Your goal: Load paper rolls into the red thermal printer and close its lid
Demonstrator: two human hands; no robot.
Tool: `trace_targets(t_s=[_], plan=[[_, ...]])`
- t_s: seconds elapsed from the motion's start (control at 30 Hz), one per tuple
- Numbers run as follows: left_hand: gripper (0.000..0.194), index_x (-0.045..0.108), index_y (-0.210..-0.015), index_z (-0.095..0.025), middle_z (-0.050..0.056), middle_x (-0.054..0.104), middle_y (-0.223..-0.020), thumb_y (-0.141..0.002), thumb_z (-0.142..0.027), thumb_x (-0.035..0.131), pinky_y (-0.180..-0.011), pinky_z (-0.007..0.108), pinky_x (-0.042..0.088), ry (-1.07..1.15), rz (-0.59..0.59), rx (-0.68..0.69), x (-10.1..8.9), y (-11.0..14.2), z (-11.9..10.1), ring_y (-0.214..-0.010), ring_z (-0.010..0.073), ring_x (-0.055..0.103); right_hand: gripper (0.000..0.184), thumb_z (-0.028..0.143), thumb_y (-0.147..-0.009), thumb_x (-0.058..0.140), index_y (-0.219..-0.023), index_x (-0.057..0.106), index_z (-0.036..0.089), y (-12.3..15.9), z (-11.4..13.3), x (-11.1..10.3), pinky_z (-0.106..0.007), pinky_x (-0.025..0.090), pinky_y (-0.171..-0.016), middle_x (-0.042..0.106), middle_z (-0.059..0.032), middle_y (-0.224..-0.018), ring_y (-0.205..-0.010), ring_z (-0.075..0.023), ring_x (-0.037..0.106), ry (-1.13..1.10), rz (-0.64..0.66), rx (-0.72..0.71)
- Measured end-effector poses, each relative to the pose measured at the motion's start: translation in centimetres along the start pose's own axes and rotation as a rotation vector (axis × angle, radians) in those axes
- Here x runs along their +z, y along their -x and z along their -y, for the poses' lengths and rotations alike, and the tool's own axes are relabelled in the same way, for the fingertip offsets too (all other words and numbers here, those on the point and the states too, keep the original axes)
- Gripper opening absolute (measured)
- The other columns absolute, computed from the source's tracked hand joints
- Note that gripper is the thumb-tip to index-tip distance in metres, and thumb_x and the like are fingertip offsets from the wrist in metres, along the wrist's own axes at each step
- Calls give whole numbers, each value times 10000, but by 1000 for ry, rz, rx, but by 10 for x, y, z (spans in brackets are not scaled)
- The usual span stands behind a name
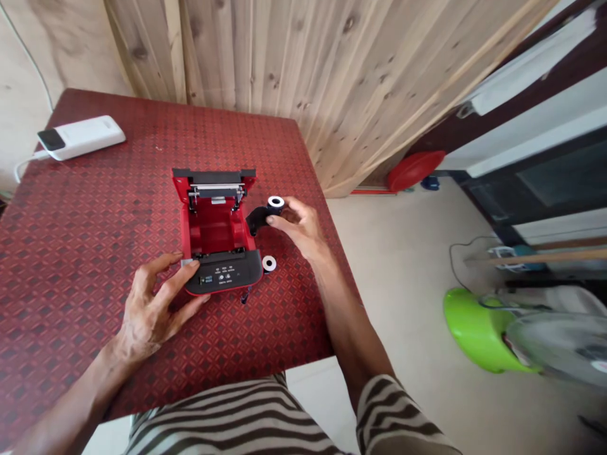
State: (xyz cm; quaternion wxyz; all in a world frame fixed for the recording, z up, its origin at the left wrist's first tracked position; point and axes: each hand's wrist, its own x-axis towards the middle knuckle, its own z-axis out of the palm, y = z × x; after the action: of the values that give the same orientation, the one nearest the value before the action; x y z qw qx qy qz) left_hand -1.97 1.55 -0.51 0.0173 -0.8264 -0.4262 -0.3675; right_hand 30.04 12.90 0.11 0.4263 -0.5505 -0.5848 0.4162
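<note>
A small red and black printer [222, 272] stands on the table with its lid [213, 177] raised and its red paper bay [213, 227] bare inside. My left hand [156, 303] grips the printer's front left corner, index finger on the black panel and thumb at the front edge. To the right of the bay, my right hand [298, 224] pinches a small paper roll [275, 202] with a white end. A dark strip [257, 219] hangs from that roll toward the printer's side. Another small white-ended roll [269, 263] lies against the printer's right side.
A white power bank [88, 136] with a cable lies at the table's far left. The red patterned table [142, 151] meets a wooden plank wall [265, 57] behind. On the floor at right are a green plastic stool [467, 328] and a red round lid [415, 170].
</note>
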Motion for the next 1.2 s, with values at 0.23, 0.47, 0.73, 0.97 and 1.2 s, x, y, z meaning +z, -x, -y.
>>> trace_targets(t_s=[0.23,0.47,0.73,0.97,1.2], plan=[[766,440,-1576,-363,92,595,-1385,-901,-308,799,-897,428,647,0,5,-47,-1,-2,-3,-1133,277,675,403,468,-800,791,-1088,730,193,-3,-20,35,-296,494,-734,770,-26,-957,-756,-160,640,176,-78,26],[803,406,-1584,-435,60,578,-1399,-899,-309,806,-906,443,649,21,28,-81,-1,-1,-2,-1145,264,658,643,267,-857,754,-1468,573,184,16,-19,9,-302,520,-726,771,-87,-1170,-687,-123,616,302,-32,51],[841,392,-1602,-419,74,570,-1416,-889,-295,820,-931,449,640,33,41,-89,-2,-4,-5,-1161,264,644,548,304,-808,840,-1332,701,223,94,-6,-11,-339,553,-802,767,-66,-1128,-825,-156,670,76,231,150],[706,426,-1564,-384,74,570,-1403,-943,-346,758,-911,453,662,32,62,-89,-2,-1,-5,-1137,269,660,279,340,-871,779,-1122,743,223,98,6,0,-365,569,-851,769,-60,-1076,-904,-190,695,80,103,85],[686,449,-1544,-324,116,569,-1399,-936,-343,766,-925,419,648,38,61,-93,2,4,-3,-1190,275,649,342,319,-1009,660,-1343,682,254,60,93,-7,-459,542,-1043,751,-90,-1255,-1174,-254,687,419,291,-271]])
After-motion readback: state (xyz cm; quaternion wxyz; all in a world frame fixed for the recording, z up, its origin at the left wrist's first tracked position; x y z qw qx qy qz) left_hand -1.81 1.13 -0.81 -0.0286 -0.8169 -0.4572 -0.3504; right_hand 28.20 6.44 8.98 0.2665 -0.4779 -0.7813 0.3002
